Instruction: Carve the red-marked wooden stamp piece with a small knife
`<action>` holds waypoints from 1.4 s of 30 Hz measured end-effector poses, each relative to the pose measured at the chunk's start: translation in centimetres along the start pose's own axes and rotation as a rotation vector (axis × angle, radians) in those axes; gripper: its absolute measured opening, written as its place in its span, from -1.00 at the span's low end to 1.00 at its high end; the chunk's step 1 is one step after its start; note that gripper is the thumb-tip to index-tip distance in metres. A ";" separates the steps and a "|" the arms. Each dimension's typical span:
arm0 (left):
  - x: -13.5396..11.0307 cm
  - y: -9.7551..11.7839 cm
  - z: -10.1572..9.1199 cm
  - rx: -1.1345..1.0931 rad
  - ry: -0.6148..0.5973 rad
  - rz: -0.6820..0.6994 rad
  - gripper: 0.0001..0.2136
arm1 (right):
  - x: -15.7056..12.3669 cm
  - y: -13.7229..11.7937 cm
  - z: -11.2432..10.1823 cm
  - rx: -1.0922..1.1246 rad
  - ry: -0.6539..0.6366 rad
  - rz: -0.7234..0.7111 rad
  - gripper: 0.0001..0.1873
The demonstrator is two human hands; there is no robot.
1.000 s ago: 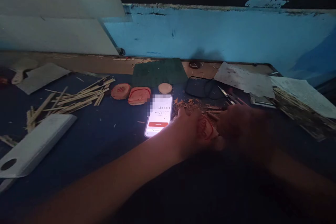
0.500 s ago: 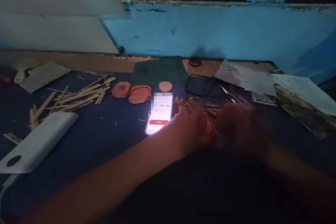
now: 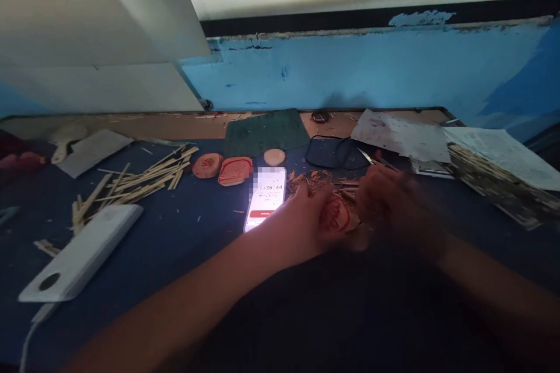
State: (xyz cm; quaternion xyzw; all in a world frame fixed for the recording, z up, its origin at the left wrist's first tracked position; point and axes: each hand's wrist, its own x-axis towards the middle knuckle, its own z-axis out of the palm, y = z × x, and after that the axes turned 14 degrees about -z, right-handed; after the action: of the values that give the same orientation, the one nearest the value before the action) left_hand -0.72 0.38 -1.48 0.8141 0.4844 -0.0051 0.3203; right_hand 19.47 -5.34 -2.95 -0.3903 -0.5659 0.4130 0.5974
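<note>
My left hand (image 3: pixel 304 221) is closed round a small flat wooden piece with a red pattern (image 3: pixel 336 214), holding it just above the dark blue table top (image 3: pixel 184 245). My right hand (image 3: pixel 389 204) is at the piece's right edge, dim and blurred; its fingers look curled, and whatever they hold cannot be made out. Reddish wood chips (image 3: pixel 317 178) lie just behind both hands. A lit phone (image 3: pixel 266 198) showing a timer lies flat to the left of my left hand.
Behind the phone lie three carved wooden pieces (image 3: pixel 235 170), a green mat (image 3: pixel 266 131) and a dark pouch (image 3: pixel 335 152). Thin wooden sticks (image 3: pixel 135 178) and a white power bank (image 3: pixel 83 259) are at left. Papers (image 3: pixel 402 135) and a stick bundle (image 3: pixel 499 186) are at right, against the blue wall.
Both hands stay together round the patterned piece. The view has tilted a little, and the phone's timer went from 36:43 to 36:44.
</note>
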 end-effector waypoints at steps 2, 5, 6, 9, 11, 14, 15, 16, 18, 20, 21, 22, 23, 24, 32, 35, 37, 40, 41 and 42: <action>0.1 -0.1 -0.2 -0.013 0.000 0.049 -0.21 | 0.2 0.0 -0.6 -0.162 -0.061 -0.041 -0.65; 0.5 -0.3 -0.1 -0.026 0.063 0.125 -0.23 | 0.5 -0.1 -1.4 -0.475 -0.093 -0.144 -0.79; 0.6 -0.4 0.0 -0.026 0.087 0.149 -0.23 | 0.6 -0.2 -1.7 -0.579 -0.096 -0.196 -0.82; 0.7 -0.6 0.4 -0.028 0.141 0.232 -0.25 | 0.7 -0.3 -2.5 -0.813 -0.099 -0.319 -0.71; 0.7 -0.6 0.5 -0.042 0.143 0.296 -0.32 | 0.8 -0.7 -3.0 -0.863 -0.063 -0.328 -0.54; 0.6 -0.6 0.7 -0.065 0.084 0.380 -0.43 | 1.0 -1.5 -3.6 -0.945 -0.105 -0.320 -0.57; 0.7 -0.6 0.7 -0.070 0.061 0.408 -0.43 | 1.1 -1.7 -3.8 -0.981 -0.157 -0.321 -0.66; 0.7 -0.7 0.8 -0.073 0.048 0.434 -0.41 | 1.1 -2.0 -3.9 -1.009 -0.218 -0.316 -0.75; 0.8 -0.8 0.9 -0.065 0.045 0.472 -0.36 | 1.1 -2.5 -3.9 -1.027 -0.308 -0.288 -0.86; 0.9 -0.9 1.0 -0.045 0.052 0.490 -0.36 | 1.1 -2.8 -3.8 -1.015 -0.352 -0.248 -0.87; 0.9 -0.8 1.1 -0.035 0.056 0.497 -0.39 | 1.1 -2.9 -3.6 -1.011 -0.361 -0.231 -0.87; 0.9 -0.8 1.1 -0.023 0.055 0.502 -0.42 | 1.0 -2.9 -3.5 -1.012 -0.369 -0.217 -0.87; 0.8 -0.6 1.2 -0.014 0.057 0.505 -0.46 | 1.0 -2.9 -3.4 -1.018 -0.379 -0.206 -0.86; 0.8 -0.5 1.2 -0.006 0.063 0.507 -0.50 | 1.0 -2.8 -3.3 -1.028 -0.391 -0.196 -0.84; 0.1 0.3 1.4 0.011 0.113 0.585 -0.71 | 0.7 -0.7 -3.7 -1.018 -0.378 -0.243 -0.70; -0.2 0.4 1.7 0.031 0.121 0.599 -0.60 | 0.8 -0.2 -4.2 -1.027 -0.329 -0.319 -0.49; -0.4 0.5 1.7 0.055 0.114 0.607 -0.58 | 0.9 -0.1 -4.5 -1.022 -0.309 -0.357 -0.42; -0.4 0.9 1.7 0.079 0.114 0.597 -0.71 | 1.0 0.0 -4.8 -1.027 -0.306 -0.376 -0.39; -0.4 1.0 1.7 0.086 0.115 0.588 -0.74 | 1.1 0.0 -4.9 -1.038 -0.312 -0.376 -0.41; -0.4 1.0 1.8 0.092 0.121 0.577 -0.75 | 1.1 0.0 -5.0 -1.049 -0.320 -0.375 -0.45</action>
State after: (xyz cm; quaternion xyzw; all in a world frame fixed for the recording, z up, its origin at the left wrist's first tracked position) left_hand 0.41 -1.18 -2.22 0.9307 0.2505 0.1125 0.2417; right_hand 24.45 -4.32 -2.83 -0.4599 -0.8377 0.0186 0.2939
